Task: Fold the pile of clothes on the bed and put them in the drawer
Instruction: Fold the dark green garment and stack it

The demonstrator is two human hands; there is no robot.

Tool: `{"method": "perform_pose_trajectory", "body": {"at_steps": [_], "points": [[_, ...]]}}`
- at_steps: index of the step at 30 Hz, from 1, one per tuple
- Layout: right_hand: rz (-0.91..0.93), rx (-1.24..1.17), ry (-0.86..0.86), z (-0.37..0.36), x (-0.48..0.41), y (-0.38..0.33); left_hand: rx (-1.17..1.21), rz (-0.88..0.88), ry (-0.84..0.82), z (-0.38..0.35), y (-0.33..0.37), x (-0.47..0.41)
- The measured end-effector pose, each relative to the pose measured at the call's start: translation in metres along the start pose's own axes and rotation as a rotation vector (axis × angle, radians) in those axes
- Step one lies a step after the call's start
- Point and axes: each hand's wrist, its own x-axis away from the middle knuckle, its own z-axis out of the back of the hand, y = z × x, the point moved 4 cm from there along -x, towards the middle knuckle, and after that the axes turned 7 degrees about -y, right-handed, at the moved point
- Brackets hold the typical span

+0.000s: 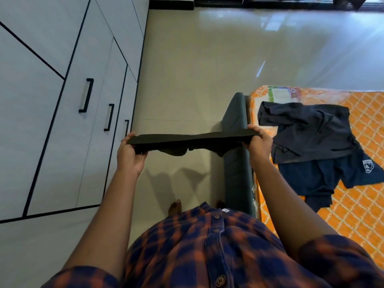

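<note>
Beside the bed point(357, 215), my left hand point(129, 155) and right hand point(259, 143) each grip an end of the folded black garment point(193, 139), taut so its folds lie flat.

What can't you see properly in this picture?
Head view:
The black garment, gripped by left hand and right hand: seen edge-on, so its type is unclear.
The dark clothes on the bed: overlapping, count unclear.
The badge on them: too small to read.
The cabinet: fronts shut, inside hidden.
</note>
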Motion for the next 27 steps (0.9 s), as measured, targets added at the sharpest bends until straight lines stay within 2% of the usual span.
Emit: {"method": "perform_pose_trajectory", "body": {"at_steps": [2,4,7,9,14,16,18,23,27], "points": [[-0.071,-0.217,-0.014,-0.005,-0.004,0.001,0.121,0.014,-0.031,0.001,-0.002,0.008],[-0.197,-0.458,-0.056,-0.016,-0.003,0.004,0.291,0.015,-0.001,0.002,-0.005,0.012],[-0.290,-0.768,-0.058,-0.035,0.006,0.005,0.541,-0.022,0.048,-0.001,-0.004,0.014],[-0.325,-0.906,-0.022,-0.043,0.013,0.004,0.578,-0.046,0.084,-0.007,0.000,0.012],[-0.353,-1.009,0.094,-0.052,0.020,-0.007,0.151,-0.004,0.110,-0.027,0.011,0.004],[-0.352,-0.993,0.172,-0.046,0.018,-0.007,0.113,-0.064,0.099,-0.033,0.014,0.008],[-0.343,-0.967,0.175,-0.040,0.016,-0.006,0.102,-0.115,0.138,-0.033,0.011,0.013],[-0.340,-0.853,0.189,-0.028,0.023,0.006,0.021,-0.104,0.397,-0.010,-0.002,0.012],[-0.263,-0.933,0.240,-0.023,0.049,0.021,-0.192,-0.248,0.323,-0.009,0.010,0.010]]}}
